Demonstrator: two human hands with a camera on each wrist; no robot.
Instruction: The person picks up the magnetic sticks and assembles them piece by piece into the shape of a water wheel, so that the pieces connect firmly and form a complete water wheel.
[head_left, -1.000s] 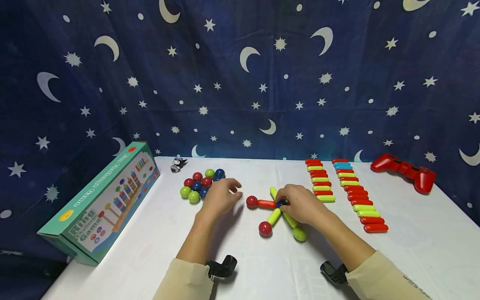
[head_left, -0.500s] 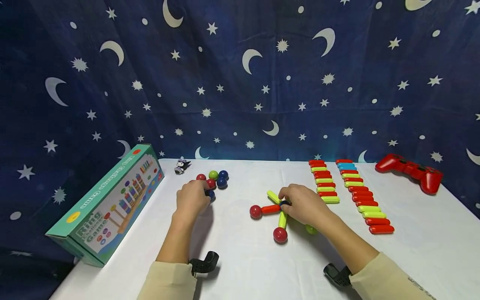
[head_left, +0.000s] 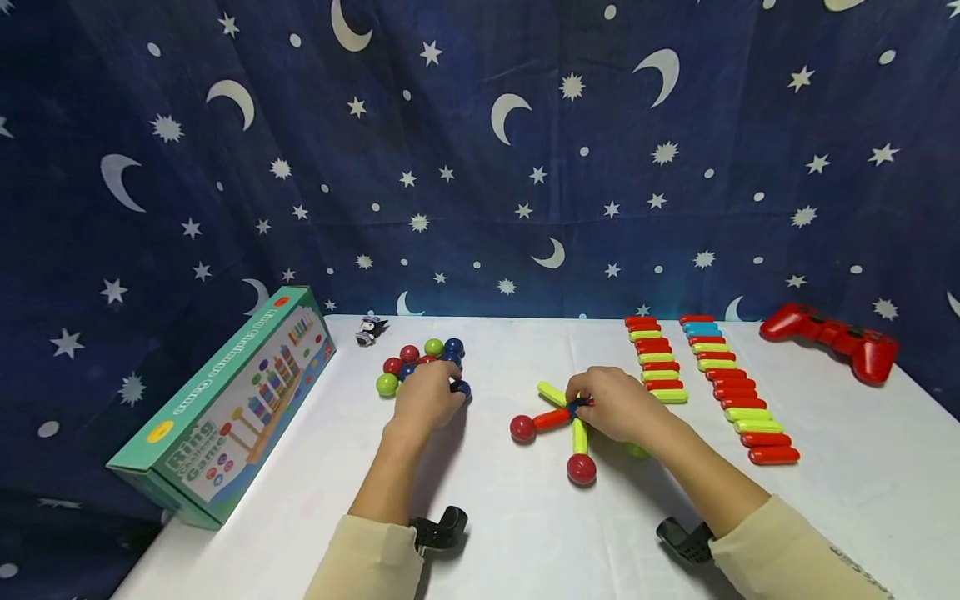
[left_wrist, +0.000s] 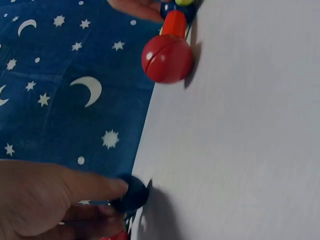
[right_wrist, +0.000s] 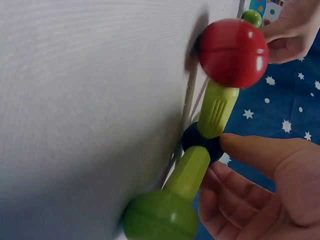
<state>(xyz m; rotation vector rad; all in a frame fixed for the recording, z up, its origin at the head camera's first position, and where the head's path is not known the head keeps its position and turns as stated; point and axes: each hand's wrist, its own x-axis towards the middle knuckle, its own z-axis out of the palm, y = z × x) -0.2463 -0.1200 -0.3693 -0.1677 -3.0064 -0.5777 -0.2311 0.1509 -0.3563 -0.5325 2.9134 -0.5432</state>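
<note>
At the right edge of the ball cluster, my left hand (head_left: 426,396) pinches a blue ball (left_wrist: 134,197) between thumb and fingers. My right hand (head_left: 618,404) holds the blue hub ball (right_wrist: 191,138) of a star-shaped rod-and-ball piece low over the white tabletop. From this hub a red rod (head_left: 552,419) runs left to a red ball (head_left: 522,429). A yellow-green rod (head_left: 580,437) points toward me and ends in another red ball (head_left: 581,469). One more yellow-green rod (head_left: 552,393) has a bare end. A green ball (right_wrist: 160,217) tips a further rod, mostly behind my right hand in the head view.
Red, blue and green balls (head_left: 408,353) cluster by my left hand. Two columns of rods (head_left: 738,403) lie on the right, with a red game controller (head_left: 831,337) beyond. A boxed ring game (head_left: 232,417) stands at left, near a small figurine (head_left: 369,330).
My left hand went left into the ball cluster, then came back right with a blue ball at its fingertips. The star-shaped piece turned in my right hand, its near red ball swinging right.
</note>
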